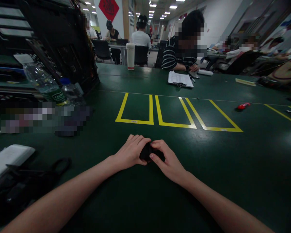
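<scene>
Between my two hands, just above or on the green table (126, 200), is a small black rounded object (145, 152) whose kind I cannot make out. My left hand (133, 149) wraps over its left side, fingers curled across the top and thumb underneath. On the right, the thumb and forefinger of my right hand (168, 161) close on its other side in a pinch. My fingers hide much of the object.
Yellow tape outlines (135, 122) mark the table beyond my hands. Farther back are a clipboard with paper (180, 79), a white cup (130, 56) and a red object (243, 106). Plastic bottles (42, 79) and black cables (26, 184) lie left. A person in stripes (171, 53) sits opposite.
</scene>
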Motion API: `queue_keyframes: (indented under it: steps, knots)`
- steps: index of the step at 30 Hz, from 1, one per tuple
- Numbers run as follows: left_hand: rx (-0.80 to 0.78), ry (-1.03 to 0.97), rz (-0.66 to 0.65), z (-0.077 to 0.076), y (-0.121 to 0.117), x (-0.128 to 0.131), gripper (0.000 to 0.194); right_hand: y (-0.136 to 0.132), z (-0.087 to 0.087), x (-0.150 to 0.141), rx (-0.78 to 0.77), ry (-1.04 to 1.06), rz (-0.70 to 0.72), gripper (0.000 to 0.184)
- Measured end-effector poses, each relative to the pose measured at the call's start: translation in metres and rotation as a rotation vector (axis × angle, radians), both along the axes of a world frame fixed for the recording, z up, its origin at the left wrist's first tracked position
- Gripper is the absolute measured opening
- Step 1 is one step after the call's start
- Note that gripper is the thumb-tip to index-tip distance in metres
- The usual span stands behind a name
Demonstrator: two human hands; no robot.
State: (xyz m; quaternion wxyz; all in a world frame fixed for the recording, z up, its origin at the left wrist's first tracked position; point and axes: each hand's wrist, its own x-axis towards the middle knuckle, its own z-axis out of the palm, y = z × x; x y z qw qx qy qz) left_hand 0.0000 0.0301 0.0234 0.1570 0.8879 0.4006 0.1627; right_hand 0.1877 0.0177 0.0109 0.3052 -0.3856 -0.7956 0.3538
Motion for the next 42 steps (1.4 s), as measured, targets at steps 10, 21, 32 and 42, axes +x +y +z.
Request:
queue_keyframes:
  steps: [10, 21, 32, 42]
  knots:
    - [-0.020, -0.006, 0.014, -0.0001, -0.0001, -0.0005, 0.058, -0.0011, -0.0003, 0.0014, -0.056, -0.034, -0.010, 0.029]
    - [0.004, -0.015, 0.018, -0.0005, -0.0006, 0.0001, 0.056, 0.0022, -0.0007, -0.0019, -0.076, 0.071, -0.028, 0.023]
    - [-0.008, -0.018, -0.006, 0.0020, -0.0012, 0.0008, 0.056, -0.0015, -0.0001, -0.0015, -0.032, 0.085, -0.030, 0.017]
    - [-0.007, -0.023, 0.018, -0.0009, 0.0003, 0.0013, 0.057, -0.0002, 0.0037, -0.0001, -0.119, 0.085, -0.005, 0.021]
